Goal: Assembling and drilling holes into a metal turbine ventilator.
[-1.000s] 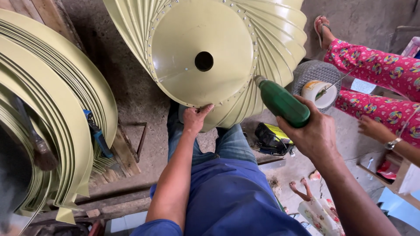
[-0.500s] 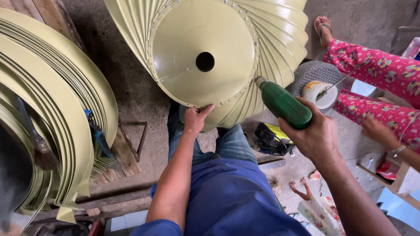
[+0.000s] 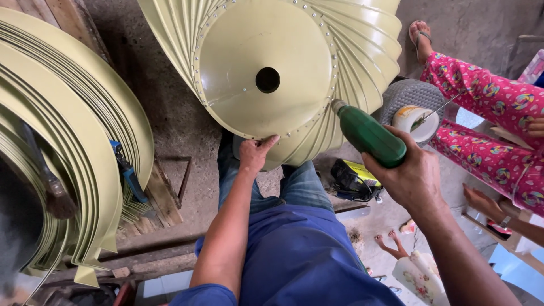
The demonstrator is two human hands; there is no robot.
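At fan rim (image 3: 294,133), hands seemingly unmoved.

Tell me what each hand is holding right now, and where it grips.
Right hand grips the green tool around its rear body. Left hand holds nothing; its fingertips press the rim of the pale green metal cone.

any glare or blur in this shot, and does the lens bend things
Head view: soft daylight, mild sheen on the pale green cone disc, no harsh glare; right hand with the green tool and left hand are sharp; wide lens bows the stacked curved strips at the left edge.
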